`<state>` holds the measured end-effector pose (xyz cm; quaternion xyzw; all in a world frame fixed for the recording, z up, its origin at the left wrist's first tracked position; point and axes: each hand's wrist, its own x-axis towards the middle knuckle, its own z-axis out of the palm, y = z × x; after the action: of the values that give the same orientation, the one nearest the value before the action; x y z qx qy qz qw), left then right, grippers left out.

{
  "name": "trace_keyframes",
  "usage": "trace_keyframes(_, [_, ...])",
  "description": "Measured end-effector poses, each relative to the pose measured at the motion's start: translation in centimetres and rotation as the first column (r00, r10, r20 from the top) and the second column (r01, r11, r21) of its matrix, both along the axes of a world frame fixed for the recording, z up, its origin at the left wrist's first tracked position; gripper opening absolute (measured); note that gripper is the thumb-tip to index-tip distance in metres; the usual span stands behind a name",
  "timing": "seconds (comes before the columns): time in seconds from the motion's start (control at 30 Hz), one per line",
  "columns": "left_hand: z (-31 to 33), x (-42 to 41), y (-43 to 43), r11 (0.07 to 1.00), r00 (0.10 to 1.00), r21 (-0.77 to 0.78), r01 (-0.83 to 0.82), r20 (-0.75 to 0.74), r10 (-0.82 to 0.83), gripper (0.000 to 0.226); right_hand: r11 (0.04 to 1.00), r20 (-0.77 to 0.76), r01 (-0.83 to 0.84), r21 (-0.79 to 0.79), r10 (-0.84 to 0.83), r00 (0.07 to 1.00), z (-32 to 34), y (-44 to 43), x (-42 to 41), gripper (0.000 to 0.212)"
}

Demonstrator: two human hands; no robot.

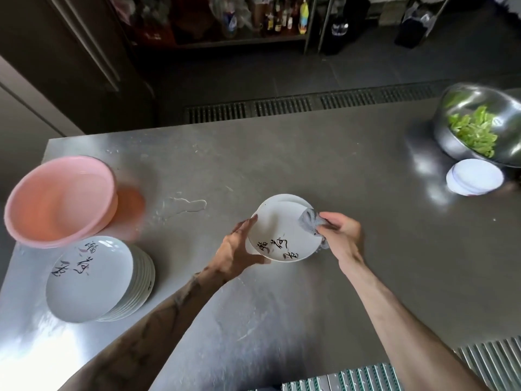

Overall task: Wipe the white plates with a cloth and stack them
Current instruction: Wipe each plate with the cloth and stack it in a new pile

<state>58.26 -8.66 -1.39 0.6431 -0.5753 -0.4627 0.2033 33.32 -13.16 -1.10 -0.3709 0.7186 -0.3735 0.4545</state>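
Observation:
A white plate (277, 230) with black brush lettering is tilted above the steel table, over another white plate (298, 201) whose rim shows behind it. My left hand (239, 249) grips the plate's left edge. My right hand (342, 235) holds a crumpled grey cloth (310, 221) against the plate's right side. At the near left stands a stack of several white plates (93, 280), the top one lettered too.
Pink plastic basins (59, 201) sit at the far left, with a puddle of water (186, 206) beside them. A steel bowl of green leaves (479, 125) stands at the far right, over small white dishes (475, 177). A ridged rack (493, 359) lies at the near right.

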Motion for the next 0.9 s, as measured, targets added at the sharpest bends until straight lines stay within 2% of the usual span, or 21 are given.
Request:
trace_keyframes(0.1, [-1.6, -0.5, -1.2, 0.998, 0.997, -0.025, 0.052, 0.052, -0.05, 0.117, 1.0, -0.018, 0.002, -0.014, -0.002, 1.0, -1.3, -0.7, 0.0, 0.039])
trace_keyframes(0.2, [-2.8, -0.7, -2.2, 0.994, 0.991, -0.057, 0.099, 0.098, -0.093, 0.12, 0.999, -0.112, -0.022, -0.049, 0.017, 0.994, -2.4, -1.3, 0.2, 0.037])
trace_keyframes(0.47, [-4.4, -1.4, -3.1, 0.986, 0.983, -0.09, 0.143, 0.127, -0.131, 0.123, 0.998, -0.22, -0.031, -0.056, 0.018, 0.975, -3.7, -1.5, 0.4, 0.036])
trace_keyframes(0.8, [-5.9, -2.0, -2.3, 0.984, 0.98, -0.115, 0.134, 0.164, -0.115, 0.121, 0.99, -0.207, 0.06, -0.126, -0.086, 0.975, -1.4, 0.1, -1.2, 0.036])
trace_keyframes(0.9, [-5.8, -1.7, -0.9, 0.99, 0.985, -0.094, 0.106, 0.15, -0.091, 0.116, 0.986, -0.151, 0.084, -0.144, -0.106, 0.983, -0.6, 1.5, -1.4, 0.037])
